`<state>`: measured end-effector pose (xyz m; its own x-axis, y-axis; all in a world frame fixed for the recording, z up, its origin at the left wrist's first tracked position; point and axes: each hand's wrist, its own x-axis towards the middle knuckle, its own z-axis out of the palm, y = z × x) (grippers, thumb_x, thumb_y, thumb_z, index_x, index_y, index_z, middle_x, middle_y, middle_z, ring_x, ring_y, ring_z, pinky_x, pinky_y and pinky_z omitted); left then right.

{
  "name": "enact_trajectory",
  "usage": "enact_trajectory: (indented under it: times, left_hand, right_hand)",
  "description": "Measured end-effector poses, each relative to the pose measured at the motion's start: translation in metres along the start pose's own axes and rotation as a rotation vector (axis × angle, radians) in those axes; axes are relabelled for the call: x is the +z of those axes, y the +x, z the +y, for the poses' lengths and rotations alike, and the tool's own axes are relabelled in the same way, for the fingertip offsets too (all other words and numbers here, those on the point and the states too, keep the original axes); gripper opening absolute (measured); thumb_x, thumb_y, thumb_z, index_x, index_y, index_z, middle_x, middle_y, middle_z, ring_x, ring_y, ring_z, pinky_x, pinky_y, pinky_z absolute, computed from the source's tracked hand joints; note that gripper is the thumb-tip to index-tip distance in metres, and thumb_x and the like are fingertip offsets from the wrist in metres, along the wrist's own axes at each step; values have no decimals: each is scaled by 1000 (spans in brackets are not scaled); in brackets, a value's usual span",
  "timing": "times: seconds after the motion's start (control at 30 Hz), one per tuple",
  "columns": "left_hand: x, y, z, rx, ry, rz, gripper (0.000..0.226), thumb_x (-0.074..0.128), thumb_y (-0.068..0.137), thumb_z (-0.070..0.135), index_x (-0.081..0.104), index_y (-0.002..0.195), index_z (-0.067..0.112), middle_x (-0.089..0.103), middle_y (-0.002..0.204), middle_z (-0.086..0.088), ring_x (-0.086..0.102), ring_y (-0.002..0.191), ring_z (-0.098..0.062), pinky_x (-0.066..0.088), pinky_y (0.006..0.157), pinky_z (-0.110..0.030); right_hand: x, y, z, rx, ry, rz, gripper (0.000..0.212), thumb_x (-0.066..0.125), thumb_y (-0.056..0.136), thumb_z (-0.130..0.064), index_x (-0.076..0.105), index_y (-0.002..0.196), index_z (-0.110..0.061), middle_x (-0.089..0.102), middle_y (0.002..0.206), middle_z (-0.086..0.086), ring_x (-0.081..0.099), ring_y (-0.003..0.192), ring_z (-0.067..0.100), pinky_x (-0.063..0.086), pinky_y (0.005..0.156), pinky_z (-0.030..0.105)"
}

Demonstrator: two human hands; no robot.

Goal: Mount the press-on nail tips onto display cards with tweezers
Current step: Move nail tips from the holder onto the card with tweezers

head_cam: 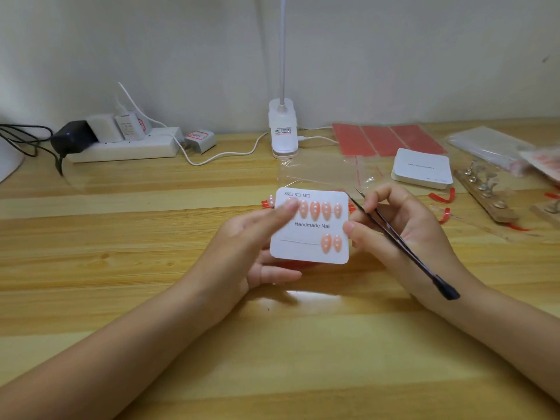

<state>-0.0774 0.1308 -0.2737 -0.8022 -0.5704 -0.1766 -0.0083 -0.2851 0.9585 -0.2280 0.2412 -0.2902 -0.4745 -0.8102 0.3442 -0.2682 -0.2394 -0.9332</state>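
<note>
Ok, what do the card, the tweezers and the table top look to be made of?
Display card: matt white card stock, probably; thin, flat, printed text, rounded corners.
Tweezers: likely black-coated metal; slim, dark, faint sheen, fine point.
Table: wood or wood-look laminate, can't tell which; pale grain with knots, and a glossy finish reflecting the lamp.

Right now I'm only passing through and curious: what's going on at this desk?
A person is mounting peach press-on nail tips on a white display card printed "Handmade Nail". The left hand holds the card from below, its thumb pressing a tip at the left end of the top row. The right hand steadies the card's right edge and holds black tweezers, which carry nothing. The bottom row has only two tips, so the card is unfinished. A stack of blank cards waits behind.
</note>
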Motion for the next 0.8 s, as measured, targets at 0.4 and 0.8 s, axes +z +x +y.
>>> enact_trajectory:
  times: [0.4,0.8]
  left_hand:
    - [-20,3,-4,630,858,150,35,60,76,41,52,109,33,56,107,15,52,100,3,43,78,-10]
    - [-26,5,-15,566,1210,-141,70,57,69,60,32,133,41,47,123,19,40,118,1,36,101,-30]
  right_hand:
    - [0,-1,-2,58,-81,-96,28,63,79,7,47,77,-16,59,63,-1,53,60,14,44,58,12]
    - [3,-4,4,0,-328,-145,22,65,78,-5,49,77,-20,57,64,10,48,55,21,41,56,24]
